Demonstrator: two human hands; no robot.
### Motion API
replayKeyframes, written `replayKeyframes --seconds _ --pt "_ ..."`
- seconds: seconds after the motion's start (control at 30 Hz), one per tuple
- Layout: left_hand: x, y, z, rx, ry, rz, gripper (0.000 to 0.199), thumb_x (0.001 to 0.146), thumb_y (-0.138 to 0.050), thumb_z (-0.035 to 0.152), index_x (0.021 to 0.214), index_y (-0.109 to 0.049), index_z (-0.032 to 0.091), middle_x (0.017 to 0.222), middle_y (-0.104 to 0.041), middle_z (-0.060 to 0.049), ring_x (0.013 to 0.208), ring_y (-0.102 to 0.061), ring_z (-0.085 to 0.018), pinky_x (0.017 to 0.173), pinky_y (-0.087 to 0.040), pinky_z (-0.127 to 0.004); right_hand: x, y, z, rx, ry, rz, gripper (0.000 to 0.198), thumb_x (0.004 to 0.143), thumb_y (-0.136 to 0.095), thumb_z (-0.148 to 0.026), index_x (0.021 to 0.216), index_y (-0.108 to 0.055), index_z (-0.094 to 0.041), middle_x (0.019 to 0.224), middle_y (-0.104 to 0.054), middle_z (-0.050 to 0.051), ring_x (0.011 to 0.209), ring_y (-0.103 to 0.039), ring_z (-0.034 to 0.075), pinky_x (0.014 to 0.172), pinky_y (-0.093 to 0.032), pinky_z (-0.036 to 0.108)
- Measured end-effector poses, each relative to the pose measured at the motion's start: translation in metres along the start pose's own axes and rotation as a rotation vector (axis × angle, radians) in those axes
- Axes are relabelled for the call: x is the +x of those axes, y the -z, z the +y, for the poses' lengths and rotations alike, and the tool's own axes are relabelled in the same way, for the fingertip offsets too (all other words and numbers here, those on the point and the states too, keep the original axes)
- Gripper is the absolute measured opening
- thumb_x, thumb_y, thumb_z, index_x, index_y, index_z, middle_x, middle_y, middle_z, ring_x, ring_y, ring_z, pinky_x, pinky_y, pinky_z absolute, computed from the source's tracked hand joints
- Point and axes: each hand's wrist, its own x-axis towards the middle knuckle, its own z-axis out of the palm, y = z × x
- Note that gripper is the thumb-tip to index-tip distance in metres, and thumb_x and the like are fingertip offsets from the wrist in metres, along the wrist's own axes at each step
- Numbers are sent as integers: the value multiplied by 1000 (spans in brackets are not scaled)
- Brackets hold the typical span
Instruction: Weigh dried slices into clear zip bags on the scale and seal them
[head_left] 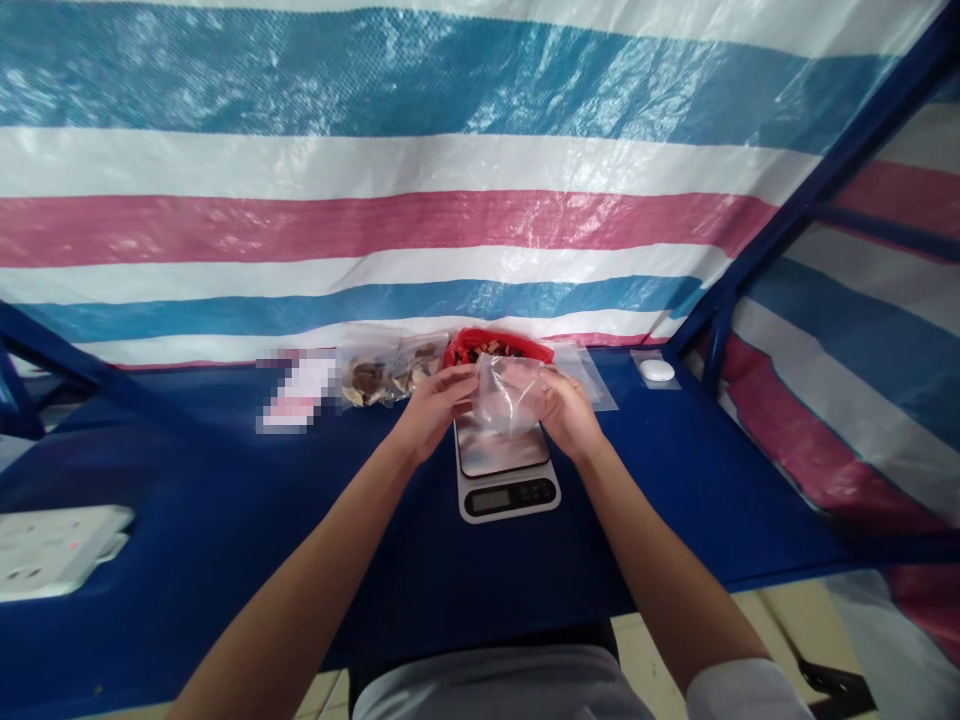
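Note:
A clear plastic bag [510, 400] is stretched between my two hands, above a kitchen scale [508, 500] with a metal plate and a small display. My left hand [433, 408] grips the bag's left edge between thumb and fingers. On the other side, my right hand [571, 408] pinches the right edge. The bag looks empty. Just behind it lies a red plastic bag [541, 347] with brown dried pieces inside. Left of my left hand, two clear bags [367, 380] hold dried brownish slices.
More flat clear bags [596, 380] lie right of the scale. A white oval object [657, 370] sits on a small clear bag at the far right. A white power strip [60, 550] stands at the left of the blue table [247, 560]. Striped sheeting [420, 160] hangs behind.

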Motion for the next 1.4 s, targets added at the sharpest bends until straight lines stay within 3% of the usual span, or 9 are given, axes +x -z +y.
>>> replayKeyframes --seconds 0.17,0.33,0.47,0.67,0.9,1.03,1.17,1.27,1.4 --pt "5 17 9 177 -154 114 34 70 -83 37 98 -77 18 97 -76 -5 89 -68 -20 82 -55 -34 7 9 0 -82 -47 -35 29 74 -80 -47 90 -74 -24 103 -79 5 104 -74 28 90 -60 44" --pt "12 33 33 470 -301 105 38 77 -76 46 101 -77 17 107 -76 -8 95 -69 -24 88 -54 -35 19 8 -13 -207 -72 -76 39 81 -73 -57 97 -77 -22 103 -79 7 93 -76 23 75 -62 32" --pt "14 38 56 734 -360 38 44 80 -71 54 105 -77 18 108 -77 -9 92 -69 -24 87 -54 -35 32 -3 -19 -388 -94 -127 39 85 -70 -57 105 -76 -24 107 -79 7 89 -76 19 65 -60 25" --pt "19 41 64 874 -427 -92 41 85 -66 56 105 -78 22 108 -76 -6 93 -70 -24 84 -55 -32 48 -26 -8 -519 -50 -211 32 77 -80 -46 103 -78 -26 93 -79 2 81 -74 19 60 -62 27" --pt "31 48 52 804 -426 14 44 82 -71 54 107 -76 18 110 -76 -9 90 -69 -22 85 -55 -33 58 -27 3 -471 -74 -169 17 71 -84 -35 81 -77 -23 72 -71 -1 60 -65 13 55 -60 28" --pt "35 52 50 704 -272 100 57 75 -77 55 117 -72 18 93 -76 -8 73 -67 -19 72 -57 -33 64 -17 4 -426 -59 -159 21 72 -84 -38 84 -77 -22 74 -72 -1 65 -67 14 57 -60 27" --pt "39 53 44 410 -109 86 63 70 -83 52 120 -69 15 86 -73 -6 64 -65 -16 65 -56 -31 66 -12 5 -383 -58 -102 25 70 -85 -40 86 -78 -23 81 -76 2 75 -71 17 57 -60 27" --pt "42 53 38 256 -90 90 61 65 -88 44 115 -70 13 82 -72 -4 68 -66 -15 68 -55 -29 66 -13 5 -364 -77 -97 26 70 -85 -41 88 -77 -23 87 -77 3 81 -74 20 56 -60 27" --pt "44 57 34 233 -143 128 55 63 -89 40 109 -74 14 83 -73 -4 71 -64 -13 69 -52 -26 63 -14 2 -409 -102 -170 29 73 -83 -43 92 -77 -22 94 -77 5 84 -74 20 60 -63 28"
